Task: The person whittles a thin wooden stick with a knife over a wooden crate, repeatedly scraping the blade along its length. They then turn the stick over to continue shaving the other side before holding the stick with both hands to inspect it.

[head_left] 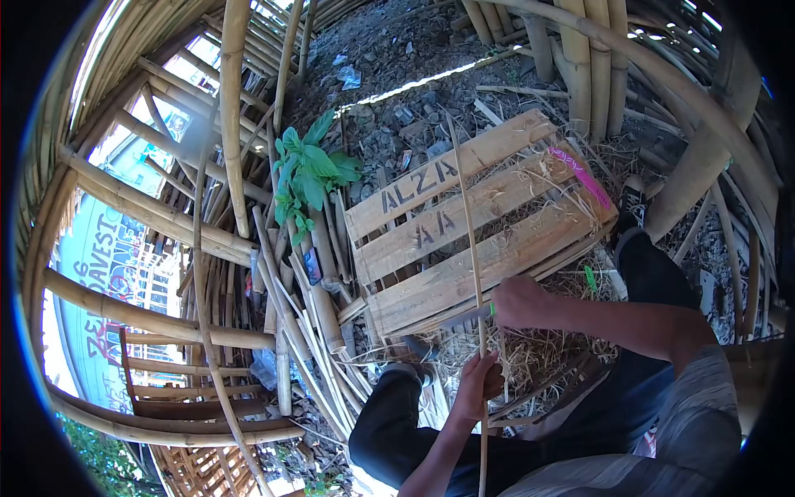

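A long thin bamboo strip (469, 215) runs upright through the middle of the view, past the front of a slatted wooden crate (497, 240) with black lettering. Low on the strip, my left hand (479, 386) is closed around it. Above it and to the right, my right hand (522, 303) grips a knife (462, 318), with a bit of bright green showing at the fist. The blade points left and crosses the strip; whether its edge cuts into the strip cannot be made out. Most of the knife's handle is hidden in my fist.
Shavings (538, 364) lie between my legs and beside the crate. Split bamboo strips (319, 348) and a leafy green plant (310, 170) are to the left. A bamboo frame (157, 327) stands at far left, and thick bamboo poles (609, 66) rise at upper right.
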### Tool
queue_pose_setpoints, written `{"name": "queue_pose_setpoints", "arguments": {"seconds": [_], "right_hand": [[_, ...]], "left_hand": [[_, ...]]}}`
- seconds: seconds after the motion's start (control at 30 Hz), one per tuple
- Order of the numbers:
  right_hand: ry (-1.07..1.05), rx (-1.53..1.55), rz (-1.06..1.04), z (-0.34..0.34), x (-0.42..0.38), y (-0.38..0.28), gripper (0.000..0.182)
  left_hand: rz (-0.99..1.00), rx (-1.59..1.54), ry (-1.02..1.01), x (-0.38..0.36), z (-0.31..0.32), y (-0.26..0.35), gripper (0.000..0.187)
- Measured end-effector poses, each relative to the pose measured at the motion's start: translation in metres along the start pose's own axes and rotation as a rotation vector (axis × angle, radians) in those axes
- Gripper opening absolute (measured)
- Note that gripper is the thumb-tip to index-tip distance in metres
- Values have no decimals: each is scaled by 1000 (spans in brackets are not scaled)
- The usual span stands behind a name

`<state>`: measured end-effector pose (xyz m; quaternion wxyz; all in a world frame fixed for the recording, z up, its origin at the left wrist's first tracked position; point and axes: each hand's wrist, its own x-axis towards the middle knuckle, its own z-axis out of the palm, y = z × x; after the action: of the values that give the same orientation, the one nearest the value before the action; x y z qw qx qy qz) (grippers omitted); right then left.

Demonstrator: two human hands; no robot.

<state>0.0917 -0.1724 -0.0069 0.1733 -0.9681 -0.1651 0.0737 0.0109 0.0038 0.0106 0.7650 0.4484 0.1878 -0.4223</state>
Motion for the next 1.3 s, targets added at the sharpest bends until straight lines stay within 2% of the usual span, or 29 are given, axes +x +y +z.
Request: {"name": "queue_pose_setpoints", "arguments": {"seconds": [0.03, 0.1, 0.2, 0.23, 0.3, 0.4, 0.53, 0.6, 0.73, 0.8, 0.9, 1.0, 1.07, 1.17, 1.23, 1.27, 1.3], "right_hand": [[2, -4, 1, -1, 9, 12, 24], [13, 59, 275, -15, 24, 32, 22], [13, 88, 286, -25, 22, 33, 22], [14, 85, 281, -26, 18, 27, 22], [-116, 60, 34, -19, 0, 3, 23], [-225, 126, -60, -3, -15, -18, 24], [-196, 14, -4, -16, 5, 4, 25], [-25, 111, 278, -8, 21, 28, 25], [21, 178, 285, -5, 16, 21, 22], [-196, 173, 77, -10, -2, -7, 22], [-266, 236, -37, -13, -23, -38, 24], [-163, 83, 28, -16, -11, -28, 25], [-115, 218, 280, -23, 9, -4, 25], [14, 280, 335, -20, 30, 44, 27], [-9, 749, 184, -25, 35, 56, 28], [-68, 1121, 251, -27, 32, 48, 25], [-73, 1117, 249, -30, 29, 39, 25]], "left_hand": [[2, 0, -4, -1, 0, 0, 25], [-12, -33, -20, -2, 1, 3, 24], [-12, -55, -71, -5, 3, 6, 23], [-7, -58, -70, -6, 4, 7, 23], [-14, -57, -29, -6, 6, 9, 23], [2, -40, -11, -4, 3, 6, 23], [33, 6, -21, -2, 2, 4, 23], [7, -19, -16, 0, -2, 5, 23], [21, -44, -23, -4, 1, 9, 24], [21, -71, -34, -6, 1, 13, 24], [-3, -42, -8, -10, 4, 18, 26], [-30, -85, -103, -10, -4, 14, 28], [-51, -102, -164, -10, -6, 10, 29], [-101, -171, -242, -8, 0, 7, 30], [-96, -180, -251, -10, 11, 12, 32], [-68, -122, -268, -8, 9, 12, 33], [-64, -127, -269, -5, 7, 13, 33]]}}
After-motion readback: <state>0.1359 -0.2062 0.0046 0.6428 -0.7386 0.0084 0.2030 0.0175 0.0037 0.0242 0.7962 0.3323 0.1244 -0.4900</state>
